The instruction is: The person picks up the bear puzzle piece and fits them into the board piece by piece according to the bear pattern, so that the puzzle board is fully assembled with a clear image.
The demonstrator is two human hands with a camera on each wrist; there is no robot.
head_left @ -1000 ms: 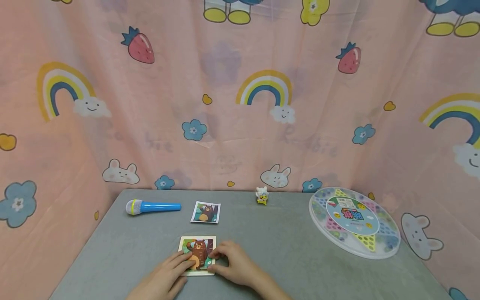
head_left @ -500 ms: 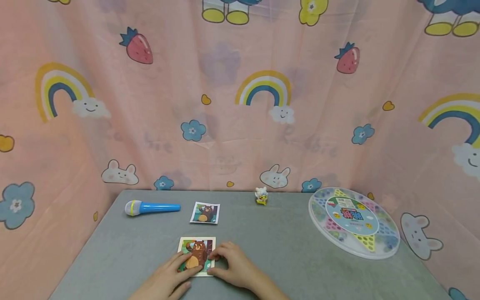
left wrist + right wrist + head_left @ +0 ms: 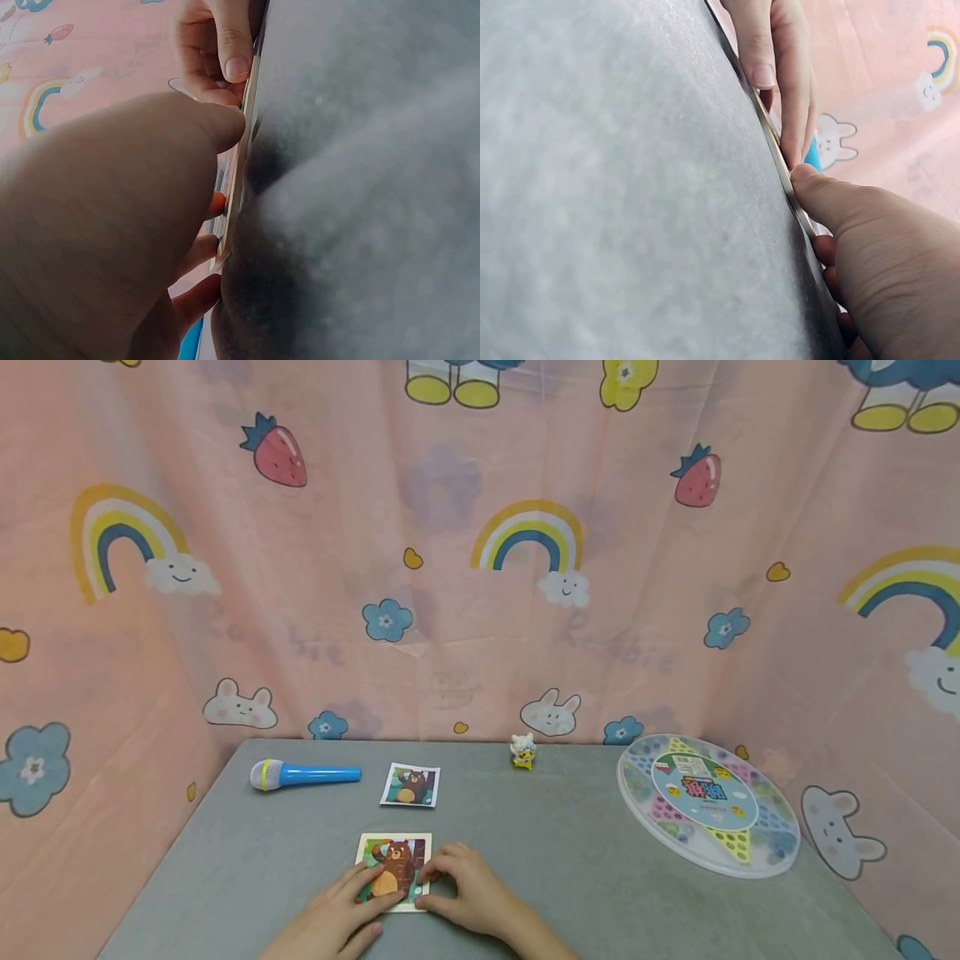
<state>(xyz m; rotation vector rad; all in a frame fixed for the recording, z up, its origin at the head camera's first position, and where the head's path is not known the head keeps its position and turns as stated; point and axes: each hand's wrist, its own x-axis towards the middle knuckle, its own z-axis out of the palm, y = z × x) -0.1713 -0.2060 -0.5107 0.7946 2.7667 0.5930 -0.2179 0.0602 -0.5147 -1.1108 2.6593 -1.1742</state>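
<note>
A square bear-picture jigsaw puzzle [image 3: 397, 853] with a pale wooden border lies flat on the grey table near the front. My left hand [image 3: 327, 917] rests over its lower left part, fingers extended across the picture and thumb by the near edge. At the right side, my right hand [image 3: 472, 893] holds the puzzle's border between thumb and bent fingers. The right wrist view shows the board's thin edge [image 3: 775, 142] with the right thumb [image 3: 810, 180] on it. Part of the picture is hidden under the fingers. Behind the puzzle lies a matching bear picture card [image 3: 411, 786].
A blue toy microphone [image 3: 318, 774] lies at the back left. Near the back edge stands a small white and yellow figurine [image 3: 523, 752]. A round game board [image 3: 708, 806] in clear packaging lies at the right. A pink patterned curtain [image 3: 450, 677] hangs behind the table [image 3: 570, 860].
Over the last second, my left hand has shifted slightly right, its forefinger reaching farther across the puzzle's lower part. My right hand stays at the right border almost unmoved.
</note>
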